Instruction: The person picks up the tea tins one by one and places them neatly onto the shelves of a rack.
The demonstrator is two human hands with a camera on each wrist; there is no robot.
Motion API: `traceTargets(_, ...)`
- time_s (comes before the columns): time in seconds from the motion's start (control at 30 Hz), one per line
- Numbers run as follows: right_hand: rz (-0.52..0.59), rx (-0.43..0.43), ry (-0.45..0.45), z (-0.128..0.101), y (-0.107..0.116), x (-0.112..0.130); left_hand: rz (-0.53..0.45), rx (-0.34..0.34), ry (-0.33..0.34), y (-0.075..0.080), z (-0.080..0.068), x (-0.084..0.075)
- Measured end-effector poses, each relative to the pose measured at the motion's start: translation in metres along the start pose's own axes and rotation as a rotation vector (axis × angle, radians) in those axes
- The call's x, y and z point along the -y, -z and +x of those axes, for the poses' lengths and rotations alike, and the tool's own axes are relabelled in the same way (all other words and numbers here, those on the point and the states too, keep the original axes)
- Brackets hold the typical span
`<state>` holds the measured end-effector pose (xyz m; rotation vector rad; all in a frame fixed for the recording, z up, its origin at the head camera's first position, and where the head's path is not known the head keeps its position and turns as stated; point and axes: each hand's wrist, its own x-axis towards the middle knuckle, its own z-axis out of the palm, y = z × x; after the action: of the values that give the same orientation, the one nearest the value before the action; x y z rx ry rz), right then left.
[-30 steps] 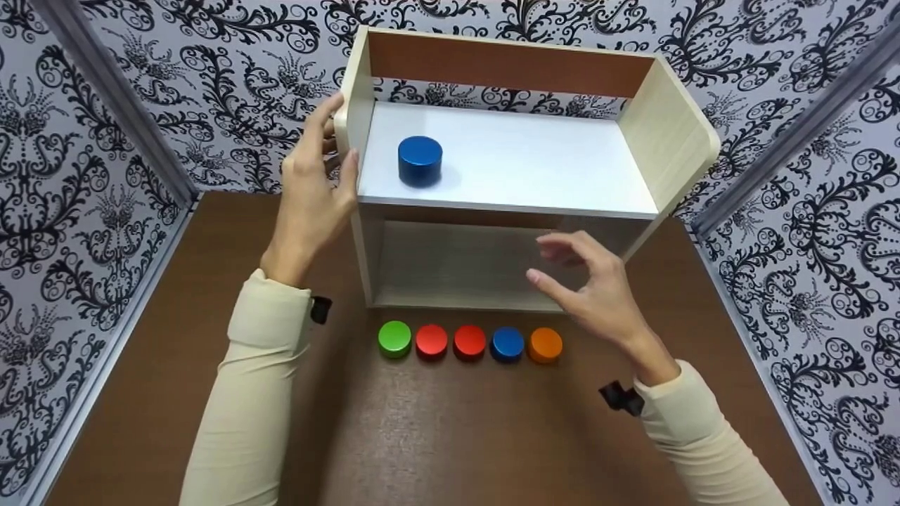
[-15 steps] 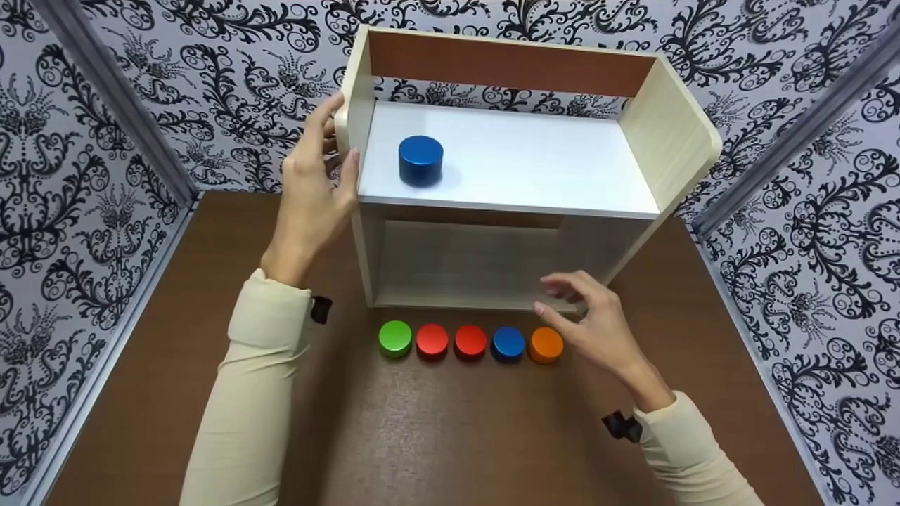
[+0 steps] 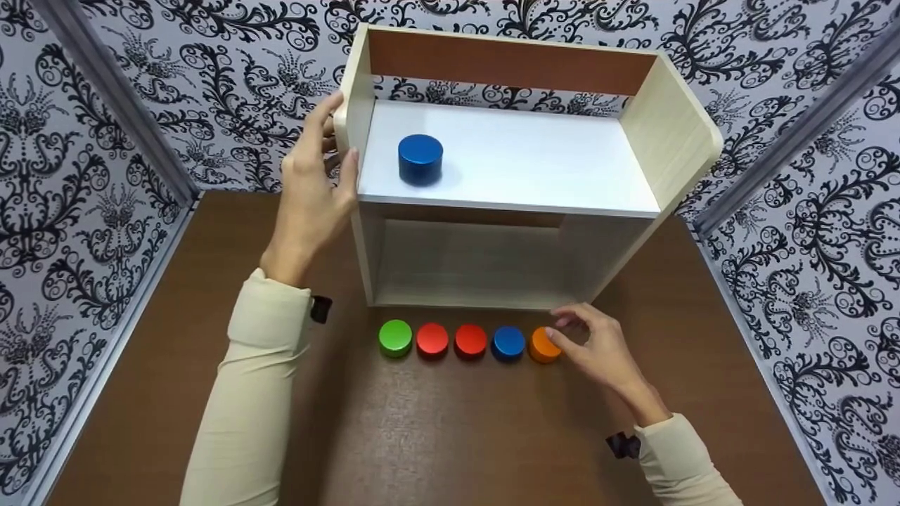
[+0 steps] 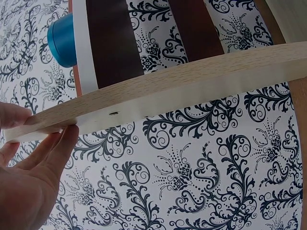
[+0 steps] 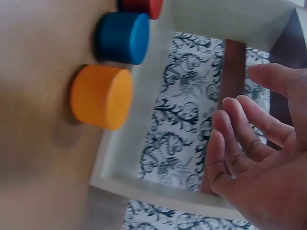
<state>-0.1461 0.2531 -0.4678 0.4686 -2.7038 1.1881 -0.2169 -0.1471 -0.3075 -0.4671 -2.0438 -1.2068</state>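
Observation:
My left hand (image 3: 309, 186) grips the front edge of the left side panel (image 3: 356, 105) of a small two-level shelf unit (image 3: 520, 158). In the left wrist view, thumb and fingers lie on either side of that pale wooden panel (image 4: 168, 84). A blue cylinder (image 3: 420, 161) stands on the white upper board. My right hand (image 3: 601, 351), fingers loosely bent and thumb apart, is beside and partly over an orange cylinder (image 3: 542, 346) on the table. The right wrist view shows a gap between the fingers and the orange cylinder (image 5: 98, 98).
Left of the orange cylinder, a row on the brown table (image 3: 436, 436) holds a blue cylinder (image 3: 508, 344), two red cylinders (image 3: 470, 341) and a green cylinder (image 3: 395, 339). They stand just before the lower compartment (image 3: 471, 270). Patterned walls (image 3: 232, 105) enclose the table.
My right hand has come down and back from in front of the lower compartment to the orange cylinder. The left hand keeps its grip on the panel.

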Motion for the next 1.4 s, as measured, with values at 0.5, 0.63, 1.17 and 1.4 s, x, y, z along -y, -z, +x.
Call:
traceTargets(0.5,-0.045,0.021,-0.082,-0.014,-0.010,-0.039,0.010,-0.011,-0.035,0.000,0.000,0.003)
traceTargets(0.63,-0.062,0.034,-0.111,-0.016,-0.013,-0.045,0.007,-0.010,-0.021,0.000,0.001,0.003)
traceTargets(1.17,-0.067,0.131,-0.220,-0.021,-0.027,-0.064,-0.002,-0.013,-0.022,0.000,0.000,0.002)
traceTargets(1.4,-0.095,0.163,-0.207,-0.020,-0.032,-0.069,-0.007,-0.008,-0.036,0.000,0.000,0.003)
